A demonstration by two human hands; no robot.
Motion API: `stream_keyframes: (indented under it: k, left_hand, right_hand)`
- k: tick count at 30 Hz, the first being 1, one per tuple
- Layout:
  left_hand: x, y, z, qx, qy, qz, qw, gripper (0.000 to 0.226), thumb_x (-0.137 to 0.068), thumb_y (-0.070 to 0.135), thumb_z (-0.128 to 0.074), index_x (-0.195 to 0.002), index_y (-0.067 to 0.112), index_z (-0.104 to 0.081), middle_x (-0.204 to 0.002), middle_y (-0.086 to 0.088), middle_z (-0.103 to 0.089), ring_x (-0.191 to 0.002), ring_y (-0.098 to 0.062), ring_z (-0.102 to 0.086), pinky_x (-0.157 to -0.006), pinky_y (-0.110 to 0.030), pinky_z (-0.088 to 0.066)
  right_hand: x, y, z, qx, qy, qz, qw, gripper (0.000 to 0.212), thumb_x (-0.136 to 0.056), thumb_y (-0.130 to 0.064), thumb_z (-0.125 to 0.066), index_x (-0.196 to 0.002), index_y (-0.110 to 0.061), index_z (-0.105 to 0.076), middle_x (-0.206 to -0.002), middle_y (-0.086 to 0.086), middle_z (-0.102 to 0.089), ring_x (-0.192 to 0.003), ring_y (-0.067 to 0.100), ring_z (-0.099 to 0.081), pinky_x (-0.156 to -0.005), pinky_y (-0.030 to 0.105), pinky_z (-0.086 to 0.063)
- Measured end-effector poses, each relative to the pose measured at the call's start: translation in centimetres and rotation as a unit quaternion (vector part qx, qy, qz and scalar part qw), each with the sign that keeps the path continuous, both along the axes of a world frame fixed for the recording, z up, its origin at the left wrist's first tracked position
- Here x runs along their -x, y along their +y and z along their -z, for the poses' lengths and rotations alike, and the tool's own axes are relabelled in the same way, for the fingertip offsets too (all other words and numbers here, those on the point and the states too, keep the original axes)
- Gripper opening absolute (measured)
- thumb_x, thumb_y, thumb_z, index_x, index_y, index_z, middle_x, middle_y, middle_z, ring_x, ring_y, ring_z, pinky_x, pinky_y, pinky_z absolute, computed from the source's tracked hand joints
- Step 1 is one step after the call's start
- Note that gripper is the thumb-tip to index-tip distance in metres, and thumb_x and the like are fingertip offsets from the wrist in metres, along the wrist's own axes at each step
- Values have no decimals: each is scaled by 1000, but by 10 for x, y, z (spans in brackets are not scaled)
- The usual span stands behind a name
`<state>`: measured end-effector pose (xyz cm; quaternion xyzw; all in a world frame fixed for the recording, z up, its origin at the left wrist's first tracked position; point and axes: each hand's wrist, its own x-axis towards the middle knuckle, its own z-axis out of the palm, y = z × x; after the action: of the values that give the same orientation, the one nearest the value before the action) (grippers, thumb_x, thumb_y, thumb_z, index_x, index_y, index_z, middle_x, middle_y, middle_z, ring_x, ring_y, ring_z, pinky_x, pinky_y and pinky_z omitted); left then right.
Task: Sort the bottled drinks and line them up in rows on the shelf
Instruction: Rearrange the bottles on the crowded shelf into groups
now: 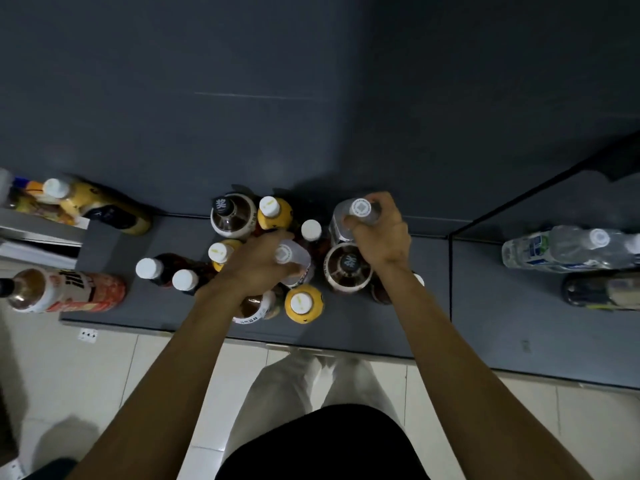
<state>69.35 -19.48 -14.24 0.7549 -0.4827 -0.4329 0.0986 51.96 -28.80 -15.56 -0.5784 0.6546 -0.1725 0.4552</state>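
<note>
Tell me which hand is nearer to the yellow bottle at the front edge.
Left. The left hand is just behind the yellow bottle, holding a clear bottle; the right hand is farther back right.

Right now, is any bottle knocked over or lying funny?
None that I can be sure of. The bottles in the middle of the shelf stand upright, caps up. The left hand and right hand each grip a clear bottle. The bottles at the far edges look tipped, but the wide lens may cause that.
</note>
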Motion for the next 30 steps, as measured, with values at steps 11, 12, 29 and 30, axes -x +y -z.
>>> stream_keyframes:
  k: [11, 12, 29, 30]
  left_hand:
    - [9, 23, -29, 154, 42, -136, 978, 39, -88, 42, -63, -122, 25, -57, -106, 9, -63, -97, -8, -59, -68, -10, -41]
    - [9, 26, -32, 170, 35, -137, 975, 36, -88, 45, -61, -118, 26, -58, -104, 9, -64, -98, -11, -60, -70, -16, -43]
    - [41, 78, -137, 467, 126, -62, 873, 24, -89, 54, -47, -88, 30, -47, -78, 22, -54, -74, 0, -51, -70, -22, -45]
    - [47, 80, -142, 475, 144, -54, 867, 24, -90, 52, -47, -86, 28, -49, -79, 19, -56, -74, -2, -52, -70, -23, -45]
  right_hand:
    - [10, 24, -44, 93, -49, 0, 994, 31, -84, -34, -70, -104, -19, -52, -88, -9, -61, -84, 14, -59, -75, 29, -45]
    - [11, 26, -50, 104, -49, 1, 993, 30, -84, -34, -70, -103, -19, -53, -88, -8, -62, -85, 15, -60, -77, 30, -46]
    - [30, 112, -146, 291, -140, -34, 946, 23, -94, -35, -56, -112, -21, -50, -96, -4, -62, -91, 14, -59, -76, 31, -50]
    - [33, 118, -151, 308, -136, -35, 941, 23, -95, -35, -55, -113, -21, -49, -98, -4, -63, -93, 16, -59, -77, 32, -50]
